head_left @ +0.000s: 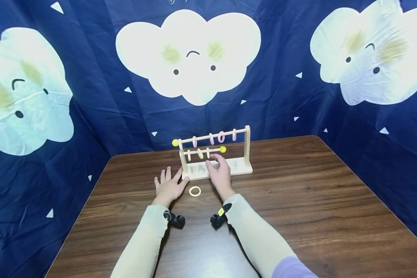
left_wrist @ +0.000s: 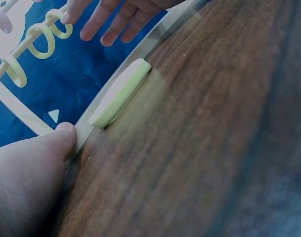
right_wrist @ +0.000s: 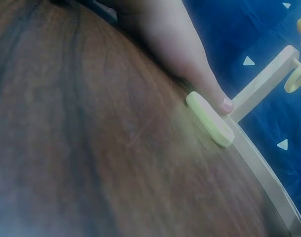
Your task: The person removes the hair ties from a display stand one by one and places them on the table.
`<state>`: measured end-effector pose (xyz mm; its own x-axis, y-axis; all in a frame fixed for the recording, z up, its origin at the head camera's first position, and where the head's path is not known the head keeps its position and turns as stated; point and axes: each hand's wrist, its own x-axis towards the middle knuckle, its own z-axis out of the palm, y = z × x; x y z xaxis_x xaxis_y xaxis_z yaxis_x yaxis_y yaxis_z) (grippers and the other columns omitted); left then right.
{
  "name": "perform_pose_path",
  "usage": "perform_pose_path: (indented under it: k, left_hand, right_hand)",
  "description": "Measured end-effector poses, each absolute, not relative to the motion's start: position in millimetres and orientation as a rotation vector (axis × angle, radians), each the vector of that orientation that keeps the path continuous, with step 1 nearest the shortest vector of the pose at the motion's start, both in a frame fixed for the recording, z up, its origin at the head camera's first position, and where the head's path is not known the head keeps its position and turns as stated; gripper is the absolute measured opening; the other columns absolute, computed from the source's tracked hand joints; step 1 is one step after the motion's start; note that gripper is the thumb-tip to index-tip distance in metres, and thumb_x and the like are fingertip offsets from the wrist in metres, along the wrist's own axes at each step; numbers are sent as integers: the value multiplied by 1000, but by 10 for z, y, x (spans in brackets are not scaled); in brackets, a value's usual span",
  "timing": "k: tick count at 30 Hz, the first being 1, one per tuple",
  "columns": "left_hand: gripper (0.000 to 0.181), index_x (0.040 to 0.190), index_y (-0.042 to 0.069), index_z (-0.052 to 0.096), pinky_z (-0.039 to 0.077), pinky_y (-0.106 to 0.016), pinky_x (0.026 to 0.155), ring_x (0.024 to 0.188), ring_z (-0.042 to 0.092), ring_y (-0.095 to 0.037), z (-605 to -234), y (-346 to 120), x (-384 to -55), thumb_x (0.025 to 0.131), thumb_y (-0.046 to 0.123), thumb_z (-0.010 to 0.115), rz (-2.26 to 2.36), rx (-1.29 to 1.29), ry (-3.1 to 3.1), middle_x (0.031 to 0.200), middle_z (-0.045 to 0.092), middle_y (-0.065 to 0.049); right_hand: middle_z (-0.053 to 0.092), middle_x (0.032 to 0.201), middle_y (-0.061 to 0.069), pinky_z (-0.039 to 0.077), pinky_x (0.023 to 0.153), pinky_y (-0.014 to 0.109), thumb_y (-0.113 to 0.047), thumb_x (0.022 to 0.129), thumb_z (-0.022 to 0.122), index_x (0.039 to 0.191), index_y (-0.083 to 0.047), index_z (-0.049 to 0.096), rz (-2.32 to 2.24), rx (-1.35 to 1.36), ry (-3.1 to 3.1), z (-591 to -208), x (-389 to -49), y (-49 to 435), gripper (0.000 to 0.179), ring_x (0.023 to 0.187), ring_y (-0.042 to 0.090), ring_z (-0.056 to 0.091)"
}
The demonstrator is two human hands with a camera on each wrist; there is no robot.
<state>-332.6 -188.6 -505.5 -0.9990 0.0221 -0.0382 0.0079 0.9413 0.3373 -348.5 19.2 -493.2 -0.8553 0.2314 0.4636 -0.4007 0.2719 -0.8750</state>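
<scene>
A wooden stand (head_left: 235,166) holds two rods with rings. Pink rings (head_left: 221,136) hang on the upper rod, and pale yellow rings (head_left: 200,153) on the shorter lower rod, which ends in a yellow ball (head_left: 223,149). My right hand (head_left: 220,175) is raised in front of the lower rod, one fingertip right at the yellow ring (left_wrist: 61,30) nearest the ball. My left hand (head_left: 168,189) rests on the table with fingers spread, its thumb at the left end of the stand's base. A loose yellow ring (head_left: 195,196) lies flat between both hands, in front of the base.
Another yellow ball (head_left: 175,143) caps the upper rod's left end. The brown wooden table (head_left: 299,200) extends to both sides. Behind it hangs a blue curtain (head_left: 281,116) printed with white clouds. Black wrist cameras (head_left: 218,221) sit at both cuffs.
</scene>
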Motion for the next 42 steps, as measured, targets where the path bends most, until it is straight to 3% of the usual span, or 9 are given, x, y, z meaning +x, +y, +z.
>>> perform_pose_path:
  k: [23,42]
  left_hand:
    - [70,162,35,20,-6,-70,115,153,-1,-46,-5032,-1867,-3313,101,68,29,522,14,3056,167,5,-25]
    - [71,162,35,21,-6,-70,115,153,-2,-46,-5024,-1869,-3324,101,69,30,527,5,3052,167,4,-24]
  right_hand:
    - [70,108,12,49,97,44,-9,95,69,105,-4,71,1554,167,-1983,-4915,-3527,153,11,106,27,65]
    - [70,107,12,49,99,46,-8,96,67,107,-4,72,1562,80,-1929,-4938,-3555,271,12,107,29,66]
